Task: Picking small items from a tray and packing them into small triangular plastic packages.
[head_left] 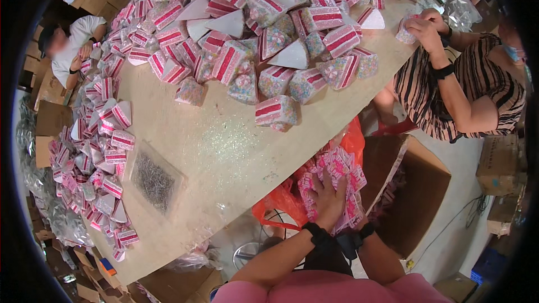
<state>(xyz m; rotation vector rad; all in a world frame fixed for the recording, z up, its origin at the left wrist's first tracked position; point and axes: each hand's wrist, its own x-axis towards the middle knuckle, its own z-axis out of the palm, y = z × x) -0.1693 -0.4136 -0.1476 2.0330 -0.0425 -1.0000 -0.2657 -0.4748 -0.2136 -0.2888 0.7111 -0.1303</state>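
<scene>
My left hand (327, 202) lies with its fingers spread on a heap of pink and white printed cards (351, 177). The cards sit in an orange-red plastic bag (283, 202) beside the table's near edge. Close by, my right hand (358, 224) is at the lower edge of the cards, and its fingers are hidden there. On the table (224, 174) lies a large pile of glittery toy cake slices (281, 81), white and pink with red stripes and pastel sprinkles.
A clear tray of thin metal pins (154, 182) lies on the table's left part, near more cake slices (90, 163). An open cardboard box (418, 191) stands right of the bag. A co-worker (455, 90) at the right handles a slice; another person (73, 50) is at far left.
</scene>
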